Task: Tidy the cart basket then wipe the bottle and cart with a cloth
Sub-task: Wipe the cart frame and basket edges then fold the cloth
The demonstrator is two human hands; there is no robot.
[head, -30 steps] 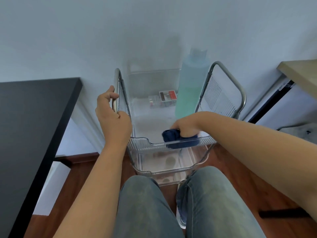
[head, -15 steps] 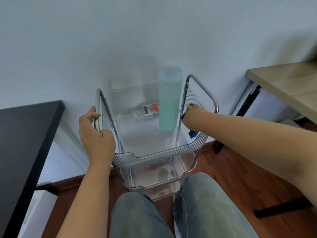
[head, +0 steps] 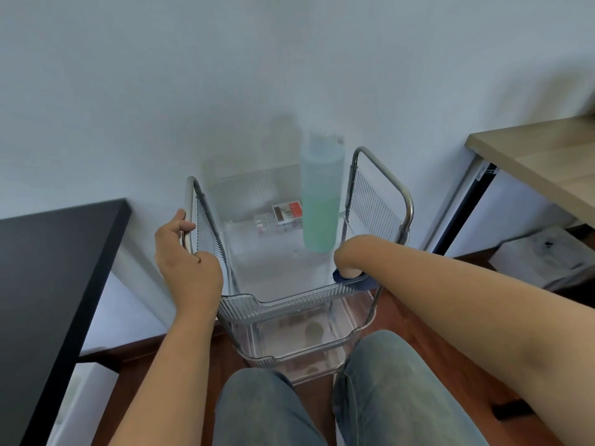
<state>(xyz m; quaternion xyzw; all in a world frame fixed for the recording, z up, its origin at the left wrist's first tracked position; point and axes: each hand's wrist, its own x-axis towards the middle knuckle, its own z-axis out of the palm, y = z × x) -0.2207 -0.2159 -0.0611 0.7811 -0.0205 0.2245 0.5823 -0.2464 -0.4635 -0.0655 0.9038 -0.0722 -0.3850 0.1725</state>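
1. Two hands are working at the cart (head: 380, 175): my left hand (head: 183, 255) is curling its fingers round the left metal handle (head: 190, 214), the forearm reaching straight ahead from my lap.
2. My right hand (head: 349, 257) is bending down at the wrist over the top basket's (head: 289, 304) near right corner, pressing the dark blue cloth (head: 341, 278) against the rim (fingers mostly hidden, so I cannot tell how tightly they are gripping).
3. The green bottle (head: 320, 201) is standing upright inside the basket, near the right side.
4. A small red-and-white box (head: 286, 211) is lying at the back, just left of the bottle.
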